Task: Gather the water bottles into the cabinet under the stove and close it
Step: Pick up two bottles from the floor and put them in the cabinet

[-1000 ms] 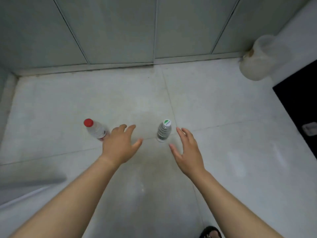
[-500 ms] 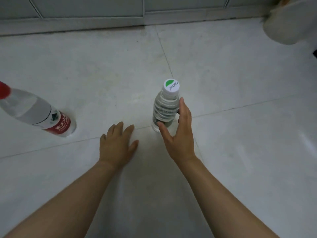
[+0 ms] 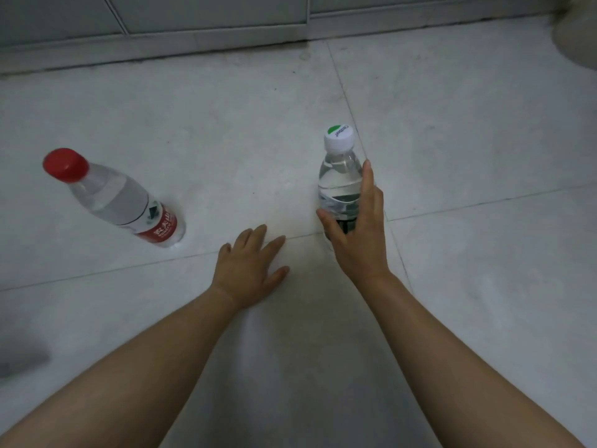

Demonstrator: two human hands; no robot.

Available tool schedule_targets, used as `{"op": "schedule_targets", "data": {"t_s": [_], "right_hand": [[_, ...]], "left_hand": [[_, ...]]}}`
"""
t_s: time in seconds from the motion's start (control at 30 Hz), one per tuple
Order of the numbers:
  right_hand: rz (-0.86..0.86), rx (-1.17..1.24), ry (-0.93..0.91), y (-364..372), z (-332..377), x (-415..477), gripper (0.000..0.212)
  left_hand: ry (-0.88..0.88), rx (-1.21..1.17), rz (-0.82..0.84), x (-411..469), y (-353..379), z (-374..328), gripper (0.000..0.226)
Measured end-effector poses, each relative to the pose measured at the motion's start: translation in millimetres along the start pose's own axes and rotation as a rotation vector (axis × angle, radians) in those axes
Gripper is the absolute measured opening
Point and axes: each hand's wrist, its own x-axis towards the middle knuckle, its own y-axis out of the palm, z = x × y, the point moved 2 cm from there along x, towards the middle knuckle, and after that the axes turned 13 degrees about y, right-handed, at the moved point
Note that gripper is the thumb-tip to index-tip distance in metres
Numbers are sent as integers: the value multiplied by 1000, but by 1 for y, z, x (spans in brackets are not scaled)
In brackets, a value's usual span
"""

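Observation:
Two clear water bottles stand upright on the pale tiled floor. The white-capped bottle [image 3: 340, 176] with a dark green label is right of centre, and my right hand [image 3: 357, 231] is wrapped around its lower half, thumb on the left side and fingers on the right. The red-capped bottle [image 3: 119, 198] with a red label stands at the left, with nothing touching it. My left hand [image 3: 250, 265] is spread with its palm down on or just above the floor between the two bottles, holding nothing. No cabinet opening is visible.
Grey panels with a low ledge [image 3: 155, 43] run along the far edge of the floor. A whitish rounded container [image 3: 578, 37] is cut off at the top right corner. A dark shadowed patch [image 3: 19, 363] lies at the left edge.
The view has dropped closer to the floor. My right hand reached forward and closed around the white-capped bottle. My left hand pulled back from the red-capped bottle and settled between the bottles.

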Motion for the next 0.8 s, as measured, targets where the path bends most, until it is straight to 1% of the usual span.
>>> {"op": "schedule_targets", "data": {"t_s": [0.07, 0.1, 0.17, 0.23, 0.37, 0.43, 0.53, 0.6, 0.67, 0.7, 0.8], "right_hand": [[35, -54, 43, -1, 5, -16, 86], [50, -79, 58, -2, 7, -26, 86], [75, -138, 60, -1, 14, -47, 82], [98, -176, 51, 7, 22, -64, 80], [168, -121, 5, 41, 42, -81, 80], [193, -90, -19, 62, 53, -82, 78], [214, -89, -21, 85, 64, -79, 77], [221, -110, -21, 93, 66, -77, 78], [219, -164, -40, 95, 63, -76, 79], [218, -194, -42, 95, 60, -74, 80], [195, -244, -23, 87, 47, -70, 81]], "left_hand": [[51, 28, 58, -12, -17, 5, 71], [48, 9, 67, -20, -25, 8, 67], [11, -51, 36, -45, -38, 16, 66], [-45, -81, -31, -77, -46, 30, 70], [-284, -140, -122, -135, -50, 70, 63], [-405, -152, -153, -155, -50, 90, 63], [-548, -227, -248, -165, -56, 116, 65], [-594, -283, -352, -157, -67, 128, 66], [-565, -351, -470, -139, -79, 139, 68], [-512, -405, -524, -128, -83, 144, 69], [-265, -686, -637, -94, -87, 148, 67]]}}
